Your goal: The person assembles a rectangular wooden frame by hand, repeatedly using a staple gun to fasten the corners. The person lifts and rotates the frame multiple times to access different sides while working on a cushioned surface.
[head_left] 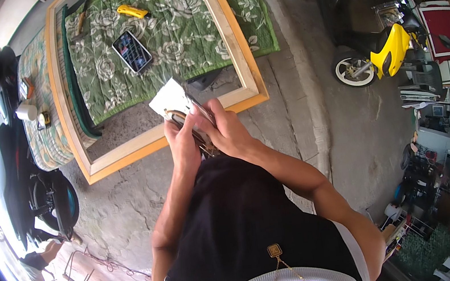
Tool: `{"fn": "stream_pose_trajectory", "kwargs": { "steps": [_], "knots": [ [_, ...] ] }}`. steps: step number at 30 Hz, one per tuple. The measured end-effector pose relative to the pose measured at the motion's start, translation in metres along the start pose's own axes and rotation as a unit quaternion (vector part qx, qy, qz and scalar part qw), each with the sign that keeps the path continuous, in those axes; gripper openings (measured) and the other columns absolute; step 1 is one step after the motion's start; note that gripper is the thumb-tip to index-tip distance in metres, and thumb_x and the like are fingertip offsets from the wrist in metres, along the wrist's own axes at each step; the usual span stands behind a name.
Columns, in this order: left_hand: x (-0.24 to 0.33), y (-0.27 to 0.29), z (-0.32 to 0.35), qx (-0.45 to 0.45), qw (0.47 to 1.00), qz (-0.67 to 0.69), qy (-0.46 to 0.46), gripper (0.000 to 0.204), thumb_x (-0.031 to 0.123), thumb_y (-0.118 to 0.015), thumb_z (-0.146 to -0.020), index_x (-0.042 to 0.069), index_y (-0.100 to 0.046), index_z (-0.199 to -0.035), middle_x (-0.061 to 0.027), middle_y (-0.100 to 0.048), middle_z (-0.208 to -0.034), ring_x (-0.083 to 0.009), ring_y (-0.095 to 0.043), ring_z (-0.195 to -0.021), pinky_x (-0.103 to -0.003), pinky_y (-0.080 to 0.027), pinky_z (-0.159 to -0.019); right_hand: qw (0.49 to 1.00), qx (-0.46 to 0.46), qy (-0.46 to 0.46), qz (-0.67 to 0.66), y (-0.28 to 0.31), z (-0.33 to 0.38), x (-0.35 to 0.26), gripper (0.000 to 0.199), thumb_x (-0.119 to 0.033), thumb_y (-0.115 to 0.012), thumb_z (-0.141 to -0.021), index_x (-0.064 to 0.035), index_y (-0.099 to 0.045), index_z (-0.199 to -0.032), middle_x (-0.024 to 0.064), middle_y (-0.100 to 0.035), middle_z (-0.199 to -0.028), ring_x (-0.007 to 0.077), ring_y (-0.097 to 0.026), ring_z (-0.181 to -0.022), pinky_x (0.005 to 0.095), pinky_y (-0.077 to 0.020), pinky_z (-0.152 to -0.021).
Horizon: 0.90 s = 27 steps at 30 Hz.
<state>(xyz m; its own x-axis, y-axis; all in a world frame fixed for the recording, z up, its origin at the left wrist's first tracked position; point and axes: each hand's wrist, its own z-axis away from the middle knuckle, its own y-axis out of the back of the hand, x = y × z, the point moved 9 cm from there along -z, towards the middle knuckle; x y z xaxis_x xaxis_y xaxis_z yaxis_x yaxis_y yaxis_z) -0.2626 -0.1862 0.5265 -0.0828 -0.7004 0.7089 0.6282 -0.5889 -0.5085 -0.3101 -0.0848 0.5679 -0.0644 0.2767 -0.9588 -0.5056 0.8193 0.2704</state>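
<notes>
Hand, left (183,140): curled | hand, right (228,131): curled | both grip white-topped bundle (166,98)

This looks like a garage workshop, with motorbikes (391,54), concrete floor (365,132) and large wooden frame (248,77).

On my right I'm seeing a yellow-and-black motorbike (393,53) standing on the concrete floor (370,131), a red panel (441,24) showing beyond it. On my left a dark motorbike (15,181) is standing. Ahead, a phone (132,52) is lying on a green floral quilt (176,38).
</notes>
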Motion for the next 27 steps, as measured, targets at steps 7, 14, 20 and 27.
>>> {"fn": "stream_pose_trajectory", "kwargs": {
  "steps": [7, 14, 20, 27],
  "knots": [
    [-0.034, -0.006, -0.048, -0.007, 0.999, 0.009, -0.034, 0.05, 0.022, -0.082, -0.071, 0.002, -0.052, -0.105, -0.0044, -0.06, -0.092, -0.0119, -0.057, -0.082, -0.027, -0.047, -0.074, 0.983, -0.1, 0.025, 0.154, 0.046, -0.027, -0.011, 0.026, -0.019, -0.058, -0.09, -0.0001, -0.039, -0.092, 0.0204, -0.059, -0.07, 0.0396, -0.061, -0.065, 0.0452, -0.0457, -0.054],
    [-0.063, -0.049, -0.065, 0.015, 0.992, -0.002, -0.125, 0.049, 0.025, -0.088, -0.059, 0.001, -0.057, -0.089, -0.0036, -0.061, -0.08, -0.012, -0.057, -0.072, -0.025, -0.046, -0.065, 0.953, -0.284, -0.089, -0.049, 0.073, -0.064, 0.037, 0.045, -0.016, -0.065, -0.087, -0.001, -0.043, -0.122, 0.0103, -0.058, -0.11, 0.0139, -0.057, -0.098, 0.0312, -0.047, -0.083],
    [-0.113, -0.122, -0.068, 0.115, 0.983, 0.0, -0.144, 0.064, 0.031, -0.085, -0.066, 0.0, -0.05, -0.11, -0.0087, -0.06, -0.095, -0.017, -0.057, -0.087, -0.032, -0.046, -0.081, 0.851, -0.514, -0.102, 0.017, 0.118, -0.115, 0.077, 0.058, -0.022, -0.07, -0.079, -0.0089, -0.047, -0.131, 0.0146, -0.065, -0.104, 0.0186, -0.063, -0.095, 0.0334, -0.0507, -0.081],
    [-0.205, -0.05, 0.027, 0.549, 0.826, -0.122, -0.043, 0.057, 0.03, -0.07, -0.083, 0.002, -0.044, -0.125, -0.0113, -0.051, -0.106, -0.0191, -0.053, -0.095, -0.032, -0.045, -0.083, 0.709, -0.612, 0.173, 0.304, 0.148, -0.179, 0.092, 0.036, -0.015, -0.074, -0.072, 0.0004, -0.055, -0.097, 0.0176, -0.06, -0.083, 0.0351, -0.06, -0.074, 0.0387, -0.0472, -0.064]
  ]
}}
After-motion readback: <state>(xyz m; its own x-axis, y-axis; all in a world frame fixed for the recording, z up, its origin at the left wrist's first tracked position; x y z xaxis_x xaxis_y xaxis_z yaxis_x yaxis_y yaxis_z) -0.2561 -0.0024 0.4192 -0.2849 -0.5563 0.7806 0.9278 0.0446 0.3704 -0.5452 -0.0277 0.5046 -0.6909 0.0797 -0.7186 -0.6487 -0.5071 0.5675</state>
